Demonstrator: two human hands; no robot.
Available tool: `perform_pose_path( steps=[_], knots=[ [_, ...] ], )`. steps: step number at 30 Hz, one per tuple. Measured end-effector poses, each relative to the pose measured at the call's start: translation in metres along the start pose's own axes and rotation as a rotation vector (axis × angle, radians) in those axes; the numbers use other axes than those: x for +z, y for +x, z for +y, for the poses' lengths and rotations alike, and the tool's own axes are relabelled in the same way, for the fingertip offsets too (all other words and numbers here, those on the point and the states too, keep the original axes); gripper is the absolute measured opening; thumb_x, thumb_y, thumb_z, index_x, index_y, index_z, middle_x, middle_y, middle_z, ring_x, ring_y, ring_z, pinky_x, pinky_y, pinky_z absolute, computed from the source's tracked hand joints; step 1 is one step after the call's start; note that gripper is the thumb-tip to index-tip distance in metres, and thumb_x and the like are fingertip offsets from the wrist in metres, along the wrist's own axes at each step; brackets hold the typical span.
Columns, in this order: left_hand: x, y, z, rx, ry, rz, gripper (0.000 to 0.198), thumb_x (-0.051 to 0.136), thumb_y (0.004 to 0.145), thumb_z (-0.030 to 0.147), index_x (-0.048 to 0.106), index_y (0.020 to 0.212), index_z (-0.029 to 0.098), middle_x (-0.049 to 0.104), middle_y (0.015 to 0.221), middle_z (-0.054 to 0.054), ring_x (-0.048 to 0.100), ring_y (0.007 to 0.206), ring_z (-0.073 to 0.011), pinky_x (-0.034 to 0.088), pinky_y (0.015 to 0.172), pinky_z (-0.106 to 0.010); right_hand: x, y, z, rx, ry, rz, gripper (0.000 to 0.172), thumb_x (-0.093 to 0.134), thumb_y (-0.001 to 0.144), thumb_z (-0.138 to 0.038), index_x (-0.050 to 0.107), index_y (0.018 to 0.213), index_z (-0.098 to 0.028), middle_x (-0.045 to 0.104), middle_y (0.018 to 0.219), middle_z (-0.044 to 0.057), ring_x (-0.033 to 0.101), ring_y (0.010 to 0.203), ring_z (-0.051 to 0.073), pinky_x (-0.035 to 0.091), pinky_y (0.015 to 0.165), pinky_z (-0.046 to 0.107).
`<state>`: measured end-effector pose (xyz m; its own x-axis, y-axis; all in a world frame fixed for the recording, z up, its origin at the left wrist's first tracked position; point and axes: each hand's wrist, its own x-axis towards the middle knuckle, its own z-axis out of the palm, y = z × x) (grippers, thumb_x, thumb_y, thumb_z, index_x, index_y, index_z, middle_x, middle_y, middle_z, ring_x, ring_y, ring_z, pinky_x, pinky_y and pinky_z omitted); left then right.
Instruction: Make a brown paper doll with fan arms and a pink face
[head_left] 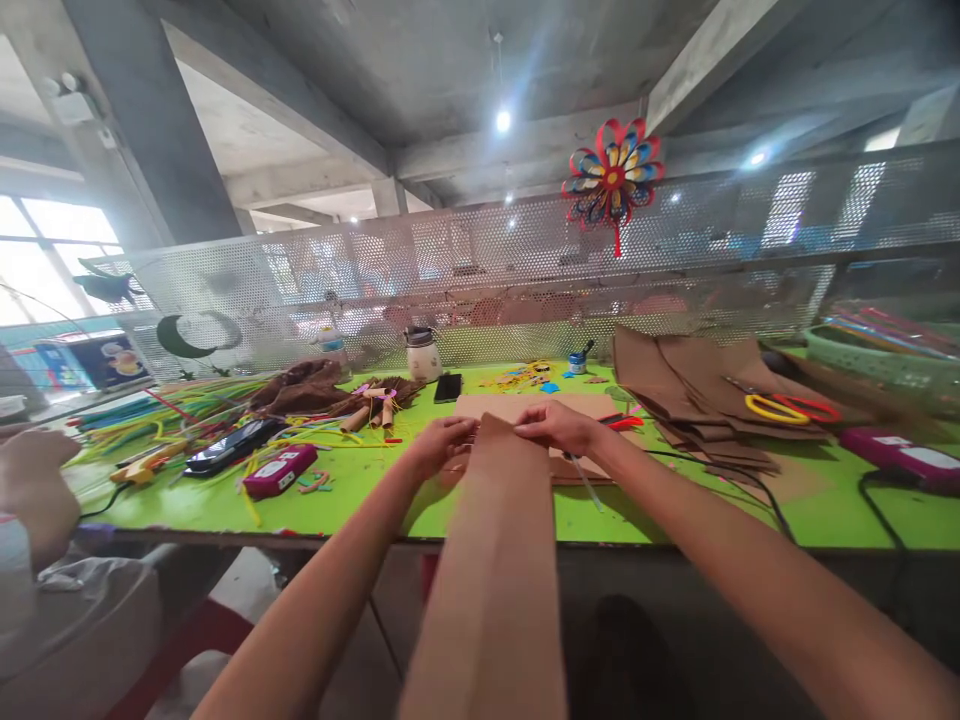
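A long strip of brown paper (502,560) with a lengthwise crease hangs over the table's front edge towards me. My right hand (559,428) pinches its far end at the right corner. My left hand (444,445) is at the left edge of that same end, its fingers closed and partly hidden behind the paper. Beneath and behind the strip, flat brown paper (585,405) lies on the green table. A thin whitish stick-like piece (587,483) lies just below my right wrist.
Brown paper sheets (675,390) and scissors (791,408) lie at right, near a purple power strip (900,455). At left are coloured pipe-cleaner-like strands (161,415), a glue gun (150,462), a black phone (448,388) and rolled paper tubes (375,408). Another person's arm (37,490) rests far left.
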<state>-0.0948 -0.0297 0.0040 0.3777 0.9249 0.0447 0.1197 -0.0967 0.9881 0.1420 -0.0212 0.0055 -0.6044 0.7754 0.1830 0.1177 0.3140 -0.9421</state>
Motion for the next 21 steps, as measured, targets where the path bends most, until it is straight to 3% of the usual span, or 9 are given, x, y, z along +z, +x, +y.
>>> perform_pose_path(
  steps=[4,10,15,21],
  knots=[
    [-0.012,0.003,0.002,0.014,0.209,0.012,0.045,0.055,0.075,0.050,0.065,0.090,0.009,0.065,0.088,-0.011,0.059,0.076,-0.0152,0.044,0.069,-0.027,0.001,0.010,0.015,0.037,-0.141,-0.066,0.028,0.069,0.060,-0.037,0.064,0.070,-0.011,0.056,0.057,-0.001,0.047,0.052,0.008,0.037,0.051,0.021],
    [0.018,0.024,-0.010,0.081,0.511,-0.030,0.025,0.066,0.065,0.036,0.070,0.071,0.013,0.062,0.065,-0.002,0.051,0.064,-0.0134,0.039,0.061,-0.024,0.006,0.023,0.031,0.000,-0.444,0.024,0.009,0.062,0.065,-0.019,0.067,0.067,-0.011,0.059,0.059,0.000,0.049,0.057,0.010,0.037,0.056,0.022],
    [0.025,0.027,-0.019,0.151,0.621,-0.034,0.023,0.065,0.065,0.035,0.070,0.064,0.012,0.056,0.061,-0.002,0.050,0.065,-0.0139,0.037,0.057,-0.022,0.009,0.018,0.033,-0.055,-0.666,0.081,0.012,0.061,0.069,-0.018,0.071,0.075,-0.014,0.067,0.075,0.005,0.055,0.071,0.015,0.039,0.064,0.024],
    [0.021,0.023,-0.023,0.202,0.702,-0.028,0.026,0.062,0.068,0.036,0.072,0.074,0.012,0.055,0.070,-0.003,0.050,0.064,-0.0129,0.038,0.056,-0.022,0.008,0.013,0.029,-0.092,-0.801,0.057,0.017,0.059,0.071,-0.013,0.073,0.082,-0.015,0.069,0.082,0.007,0.058,0.076,0.017,0.040,0.068,0.024]
  ],
)
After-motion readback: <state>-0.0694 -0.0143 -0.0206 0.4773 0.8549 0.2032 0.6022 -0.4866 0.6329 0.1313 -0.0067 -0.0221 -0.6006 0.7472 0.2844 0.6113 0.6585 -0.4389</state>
